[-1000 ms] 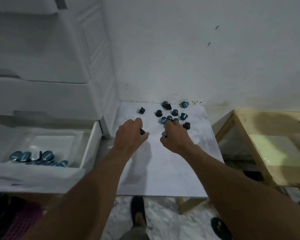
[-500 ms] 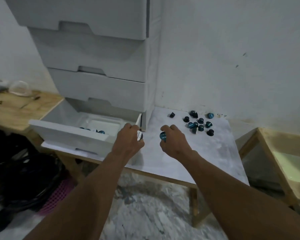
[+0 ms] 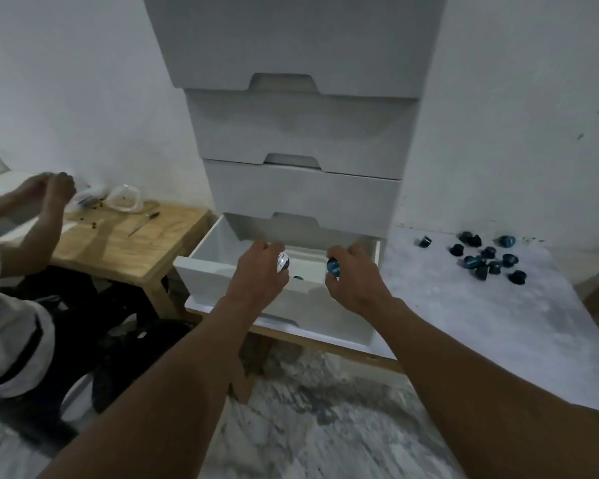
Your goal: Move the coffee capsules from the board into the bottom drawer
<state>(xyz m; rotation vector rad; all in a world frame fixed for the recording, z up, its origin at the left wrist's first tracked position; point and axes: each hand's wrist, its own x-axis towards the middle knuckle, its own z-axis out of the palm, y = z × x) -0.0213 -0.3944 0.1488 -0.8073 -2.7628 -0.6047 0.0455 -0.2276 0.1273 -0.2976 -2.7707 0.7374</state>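
Both hands hover over the open bottom drawer (image 3: 201,267) of a white drawer tower. My left hand (image 3: 260,271) grips a capsule with a pale foil face (image 3: 282,263). My right hand (image 3: 357,274) pinches a blue capsule (image 3: 333,266). A bit of one blue capsule (image 3: 298,278) shows inside the drawer between the hands; the rest of the drawer floor is hidden. Several dark and blue capsules (image 3: 484,259) lie clustered on the grey board (image 3: 464,316) at the right, near the wall.
The tower's three upper drawers (image 3: 301,198) are closed. Left of it stands a wooden table (image 3: 118,247) with a clear container (image 3: 123,198) and a pen. Another person (image 3: 18,236) sits at the far left, hands over that table. Marbled floor lies below.
Both hands carried their capsules left from the board to above the open drawer. My view swung left, bringing the seated person and wooden table into sight.
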